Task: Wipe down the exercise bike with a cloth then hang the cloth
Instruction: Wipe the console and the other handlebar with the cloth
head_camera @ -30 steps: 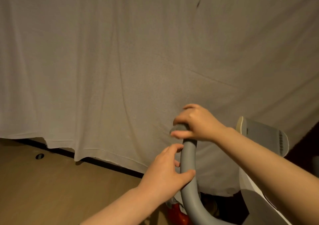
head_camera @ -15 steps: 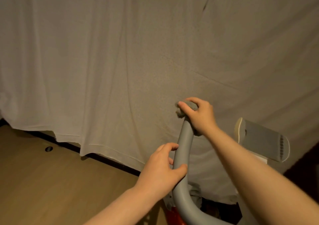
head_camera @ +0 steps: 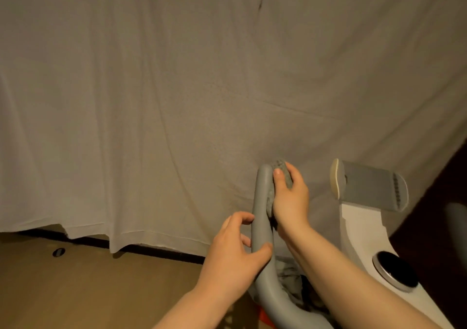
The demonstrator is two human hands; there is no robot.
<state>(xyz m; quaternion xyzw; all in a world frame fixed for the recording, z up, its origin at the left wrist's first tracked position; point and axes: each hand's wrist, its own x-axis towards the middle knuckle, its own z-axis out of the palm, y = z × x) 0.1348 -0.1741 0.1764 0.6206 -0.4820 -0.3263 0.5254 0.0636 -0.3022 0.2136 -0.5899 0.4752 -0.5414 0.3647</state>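
The exercise bike's grey handlebar (head_camera: 261,202) rises at the lower right of the head view. My left hand (head_camera: 235,255) grips its lower stretch, thumb on the near side. My right hand (head_camera: 290,199) holds a grey textured cloth (head_camera: 281,168) against the right side of the handlebar near its top end. Most of the cloth is hidden under my palm. To the right stand the bike's white body (head_camera: 364,230), a grey console holder (head_camera: 371,184) and a round black knob (head_camera: 395,270).
A large pale sheet (head_camera: 177,101) hangs across the whole background, its hem just above the wooden floor (head_camera: 75,283). A small round fitting (head_camera: 58,252) sits in the floor at the left. Something red (head_camera: 264,313) shows under the handlebar. Dark space lies at the far right.
My right hand has slid with the cloth from the tip of the handlebar down its right side. The view has shifted, bringing the bike's white body and knob into sight. My left hand keeps its grip.
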